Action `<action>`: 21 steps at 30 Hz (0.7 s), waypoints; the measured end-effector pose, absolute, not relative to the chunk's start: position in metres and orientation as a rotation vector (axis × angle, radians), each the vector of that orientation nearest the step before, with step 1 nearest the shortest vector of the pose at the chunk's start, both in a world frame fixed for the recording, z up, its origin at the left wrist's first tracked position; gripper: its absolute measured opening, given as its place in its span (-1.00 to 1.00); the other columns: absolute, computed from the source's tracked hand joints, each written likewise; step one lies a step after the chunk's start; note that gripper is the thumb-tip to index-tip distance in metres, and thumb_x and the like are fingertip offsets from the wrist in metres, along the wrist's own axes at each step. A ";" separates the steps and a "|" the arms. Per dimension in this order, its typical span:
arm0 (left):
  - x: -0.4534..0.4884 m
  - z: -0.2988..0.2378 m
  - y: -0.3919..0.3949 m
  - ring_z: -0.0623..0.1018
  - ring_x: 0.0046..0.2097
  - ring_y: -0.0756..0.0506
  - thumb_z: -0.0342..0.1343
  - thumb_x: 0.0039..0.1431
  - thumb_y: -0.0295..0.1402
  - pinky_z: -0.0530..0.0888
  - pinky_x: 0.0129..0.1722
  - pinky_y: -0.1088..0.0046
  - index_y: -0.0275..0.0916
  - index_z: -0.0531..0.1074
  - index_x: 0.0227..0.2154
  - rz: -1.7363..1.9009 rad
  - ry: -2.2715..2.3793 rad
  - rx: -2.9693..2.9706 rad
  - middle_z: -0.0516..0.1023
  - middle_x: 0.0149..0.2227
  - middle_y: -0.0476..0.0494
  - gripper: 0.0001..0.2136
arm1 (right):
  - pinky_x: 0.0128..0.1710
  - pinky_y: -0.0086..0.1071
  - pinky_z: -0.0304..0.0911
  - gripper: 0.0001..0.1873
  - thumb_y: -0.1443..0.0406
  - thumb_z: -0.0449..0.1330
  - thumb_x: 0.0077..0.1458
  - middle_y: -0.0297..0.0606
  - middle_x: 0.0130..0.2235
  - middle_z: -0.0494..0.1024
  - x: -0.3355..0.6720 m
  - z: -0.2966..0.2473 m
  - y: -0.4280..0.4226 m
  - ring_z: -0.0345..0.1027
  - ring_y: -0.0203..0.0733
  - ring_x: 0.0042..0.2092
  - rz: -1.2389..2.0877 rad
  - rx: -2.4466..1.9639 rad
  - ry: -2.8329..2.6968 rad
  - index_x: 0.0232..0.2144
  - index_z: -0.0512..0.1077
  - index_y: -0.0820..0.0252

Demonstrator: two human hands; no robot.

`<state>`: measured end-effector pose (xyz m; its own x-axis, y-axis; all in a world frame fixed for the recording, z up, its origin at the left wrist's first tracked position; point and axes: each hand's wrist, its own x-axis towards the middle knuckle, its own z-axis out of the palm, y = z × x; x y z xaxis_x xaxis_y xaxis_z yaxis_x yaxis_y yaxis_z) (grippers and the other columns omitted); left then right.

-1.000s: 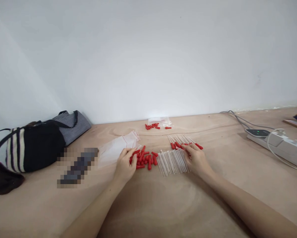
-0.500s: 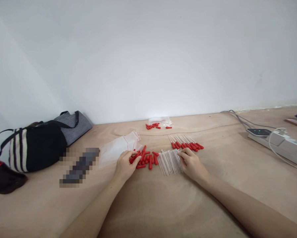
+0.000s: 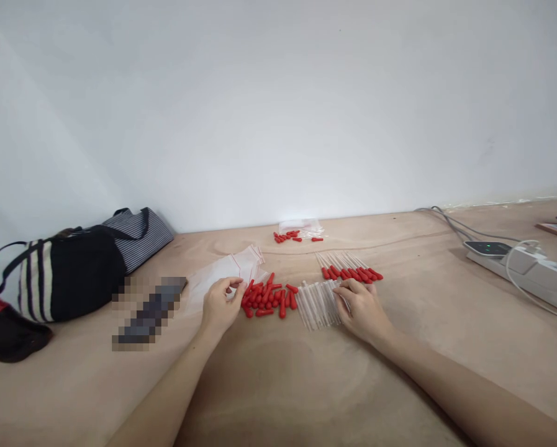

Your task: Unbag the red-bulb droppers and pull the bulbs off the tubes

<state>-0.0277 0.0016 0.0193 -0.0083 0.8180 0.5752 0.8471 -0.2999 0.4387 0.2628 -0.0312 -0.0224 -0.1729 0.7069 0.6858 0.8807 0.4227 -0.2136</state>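
At the left edge of a pile of red rubber dropper bulbs, my left hand has its thumb and finger bent together at one bulb; their grip is partly hidden. A row of clear thin tubes lies side by side to the right of the pile. My right hand rests over the right end of this row, fingertips closed at the top of a tube. Behind it lie finished-looking droppers, tubes with red bulbs on their near ends.
Clear zip bags lie left of the pile. A blurred-out dark object and bags are further left. Near the wall sit more red bulbs and a clear bag. A power strip with cables stands at right.
My left hand has drawn back to the left from over the bulb pile, uncovering more of it. My right hand has barely moved at the tubes.
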 end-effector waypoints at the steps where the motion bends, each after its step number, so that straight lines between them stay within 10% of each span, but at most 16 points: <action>1: -0.025 0.022 0.003 0.44 -0.40 -0.06 -0.02 0.01 -0.26 0.38 -0.41 0.46 -0.25 0.42 -0.46 -1.226 -1.775 -2.168 0.50 -0.47 -0.08 -0.81 | -0.26 -0.33 -0.03 -0.77 0.38 -0.02 0.04 -0.26 -0.39 0.45 0.265 -0.020 -0.031 0.29 -0.27 -0.33 -0.313 -1.365 -1.910 -0.42 0.45 0.18; 8: 0.057 0.042 0.027 0.43 -0.16 -0.08 0.00 0.00 -0.42 0.29 -0.10 0.40 -0.23 0.41 -0.30 -0.709 -1.740 -2.670 0.50 -0.26 -0.10 -0.82 | -0.28 -0.31 -0.15 -0.75 0.25 -0.02 0.04 -0.29 -0.40 0.49 0.291 -0.011 -0.020 0.29 -0.24 -0.33 -0.270 -1.534 -1.669 -0.46 0.46 0.11; 21: 0.160 0.023 0.089 0.52 -0.42 -0.06 0.14 -0.20 -0.40 0.36 -0.47 0.56 -0.28 0.51 -0.57 -0.253 -2.249 -2.670 0.55 -0.54 -0.13 -0.92 | -0.30 -0.32 -0.19 -0.75 0.23 0.00 0.00 -0.31 -0.43 0.50 0.297 -0.011 -0.014 0.29 -0.26 -0.38 -0.252 -1.548 -1.580 -0.49 0.47 0.11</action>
